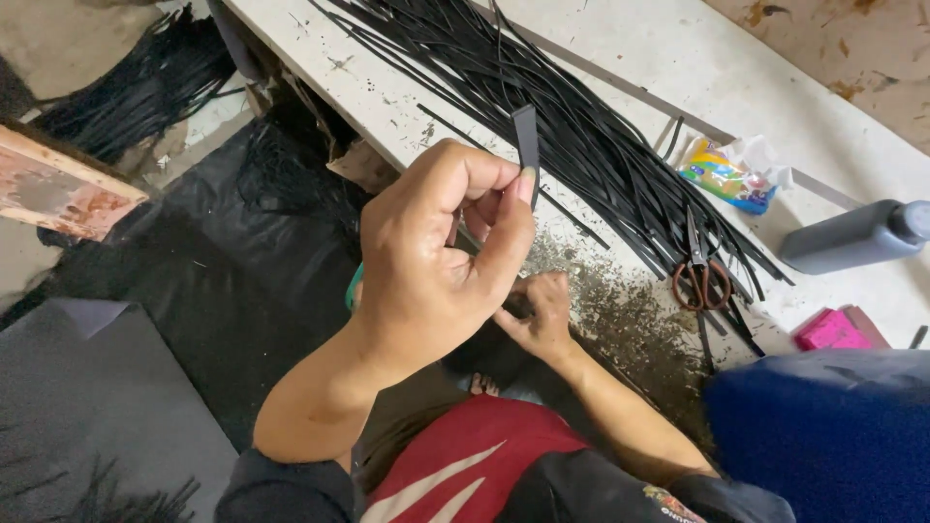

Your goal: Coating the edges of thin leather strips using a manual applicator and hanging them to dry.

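Observation:
My left hand (pixel 436 257) is raised in front of me, thumb and fingers pinching a flat black strip (pixel 526 136) whose end sticks up above my fingertips. Something green shows at the hand's lower left edge; I cannot tell what it is. My right hand (pixel 538 315) sits lower, at the edge of the white table (pixel 736 77), fingers closed on something dark that my left hand mostly hides. A large pile of long black strips (pixel 542 107) lies spread across the table behind both hands.
Brown-handled scissors (pixel 699 276) lie on the strips at right. A colourful plastic packet (pixel 731 172), a dark grey bottle (pixel 852 237) on its side and a pink box (pixel 833 331) sit on the table's right. Black scraps litter the table edge. More black strips (pixel 145 92) and black sheeting lie on the floor at left.

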